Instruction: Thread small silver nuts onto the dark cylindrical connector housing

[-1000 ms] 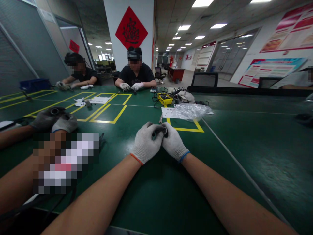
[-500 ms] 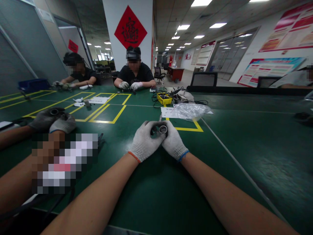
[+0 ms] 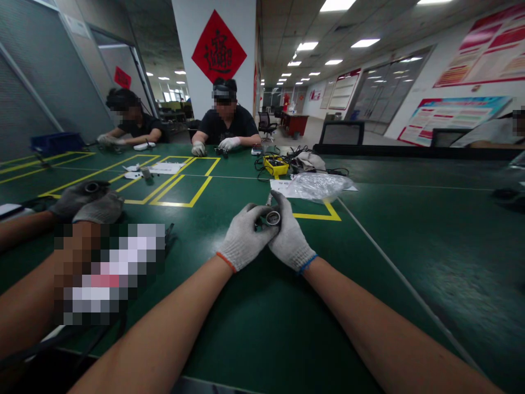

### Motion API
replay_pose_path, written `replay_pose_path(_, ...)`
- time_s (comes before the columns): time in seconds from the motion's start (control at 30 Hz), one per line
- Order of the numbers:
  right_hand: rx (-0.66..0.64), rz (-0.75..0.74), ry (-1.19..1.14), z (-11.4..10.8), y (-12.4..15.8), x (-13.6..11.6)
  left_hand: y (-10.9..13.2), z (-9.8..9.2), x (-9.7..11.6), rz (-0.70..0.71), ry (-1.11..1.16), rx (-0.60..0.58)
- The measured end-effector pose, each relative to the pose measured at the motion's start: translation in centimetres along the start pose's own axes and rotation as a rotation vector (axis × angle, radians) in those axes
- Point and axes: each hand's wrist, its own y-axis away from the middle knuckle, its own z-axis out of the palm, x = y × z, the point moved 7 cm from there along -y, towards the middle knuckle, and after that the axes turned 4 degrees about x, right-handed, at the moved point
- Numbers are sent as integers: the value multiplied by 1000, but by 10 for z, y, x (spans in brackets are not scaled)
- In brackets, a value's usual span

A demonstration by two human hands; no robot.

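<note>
Over the green table (image 3: 254, 323), my two gloved hands meet around a small metal part with a round, ring-like end (image 3: 273, 218). The ring's opening faces me. My left hand (image 3: 246, 235), in a white knit glove with an orange cuff, closes on the part from the left, thumb under the ring. My right hand (image 3: 291, 235), its glove cuffed in blue, grips the right side with its fingers pointing upward. A narrow grey piece (image 3: 269, 200) shows behind the ring; whether it joins the part I cannot tell. The gloves hide much of the part.
Beyond my hands lie a clear plastic bag (image 3: 318, 187), a yellow box (image 3: 275, 165) and tangled black cables. At left, a co-worker's gloved hands (image 3: 88, 201) hold a round part. Two people sit across the table. Yellow tape (image 3: 200, 191) marks rectangles on it.
My right hand's fingers have straightened upward from their curl over the part. The ring has barely moved. Across the table, a co-worker's hand has shifted left.
</note>
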Motion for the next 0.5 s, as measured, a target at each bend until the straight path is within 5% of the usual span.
replay_pose_path(0.27, 80, -16, -3, -9, 3, -9, 1, 0, -6, -72, 38, 28)
replay_pose_path(0.5, 199, -15, 35, -21, 0, -10, -2, -20, -24, -131, 70, 267)
